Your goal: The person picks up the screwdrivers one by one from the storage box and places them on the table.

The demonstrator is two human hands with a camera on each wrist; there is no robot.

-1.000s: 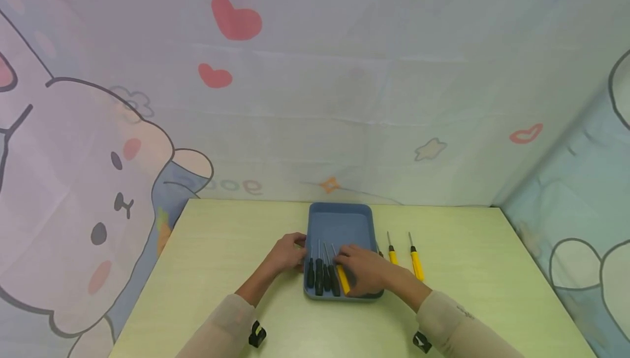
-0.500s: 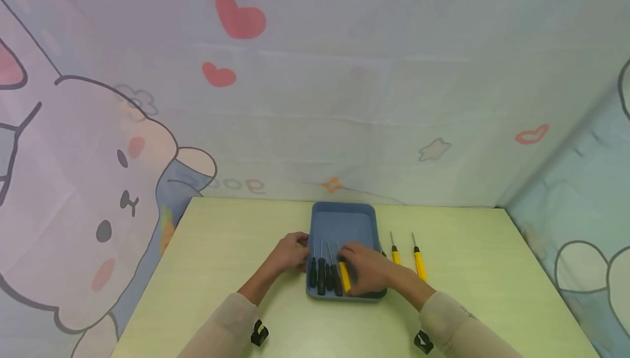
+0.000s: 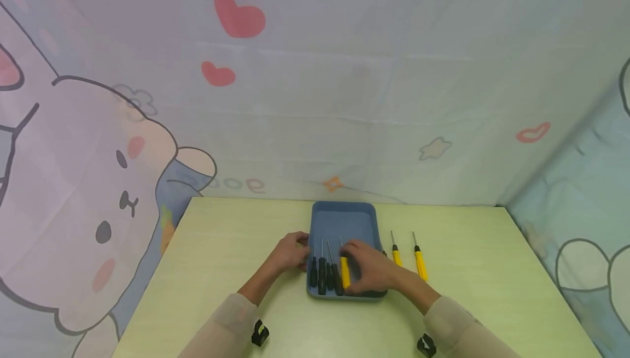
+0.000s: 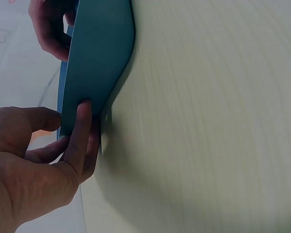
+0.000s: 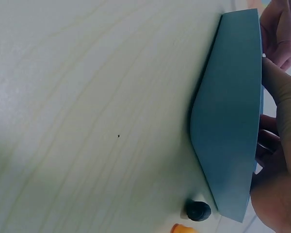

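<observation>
A blue tray (image 3: 344, 220) lies on the table with several black-handled screwdrivers (image 3: 322, 276) side by side in its near left part, shafts pointing away. My left hand (image 3: 290, 252) holds the tray's left edge; in the left wrist view its fingers (image 4: 82, 124) press the outer wall, and another finger meets the rim. Inside the tray my right hand (image 3: 371, 268) pinches a yellow-handled screwdriver (image 3: 345, 273), which lies just right of the black ones. In the right wrist view the tray wall (image 5: 228, 111) hides what the right fingers hold.
Two yellow screwdrivers (image 3: 420, 262) lie on the table right of the tray. Close to the tray's right wall shows a dark handle end (image 5: 199, 211), partly hidden by my hand in the head view. A printed cloth (image 3: 315, 101) hangs behind the table.
The yellow screwdriver in my right hand has straightened to point away and shifted slightly right from the black ones. My left hand has stayed at the tray's edge.
</observation>
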